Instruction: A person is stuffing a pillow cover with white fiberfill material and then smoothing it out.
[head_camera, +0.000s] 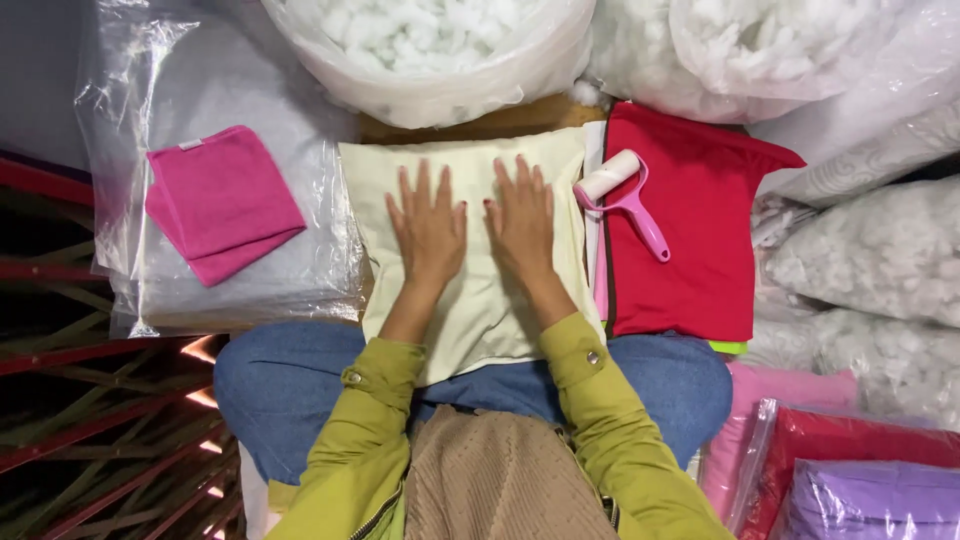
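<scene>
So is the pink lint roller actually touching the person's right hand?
Apart. The head view shows the right hand flat on the pale yellow cushion, with a strip of cushion visible between it and the lint roller.

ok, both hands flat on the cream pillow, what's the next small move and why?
Probably sweep both palms outward toward the edges. The left hand and right hand lie flat, fingers spread, side by side on the middle of the cream pillow, which shows soft creases near its lower part. The lint roller lies untouched on the red fabric.
</scene>
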